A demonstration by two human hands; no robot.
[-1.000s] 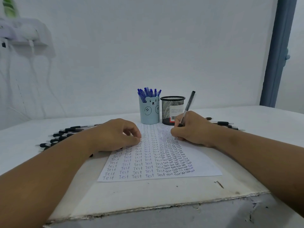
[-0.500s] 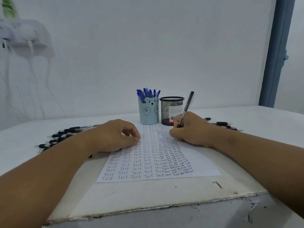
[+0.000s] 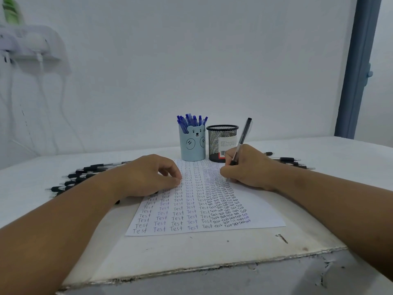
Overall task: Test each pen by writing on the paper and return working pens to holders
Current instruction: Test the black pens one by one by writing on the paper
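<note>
Down at the chipped near edge of the white table [image 3: 191, 258] lies the paper [image 3: 261, 213], packed with rows of "Test"; the left hand [image 3: 146, 177] rests on its left side with fingers loosely curled, holding nothing. The right hand [image 3: 247, 167] grips a black pen [image 3: 244, 133], tip seemingly on the sheet though the fingers hide it. Black pens [image 3: 85, 173] lie left, more pens [image 3: 287, 161] right; behind stand the blue bear holder [image 3: 192, 145] of blue pens, the black mesh holder [image 3: 221, 143], and the white wall [image 3: 191, 60].

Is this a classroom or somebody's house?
Probably a plain room at home, not a classroom: one worn white table against a bare wall, a bear pen holder, and charger cables hanging from a wall shelf.
</note>
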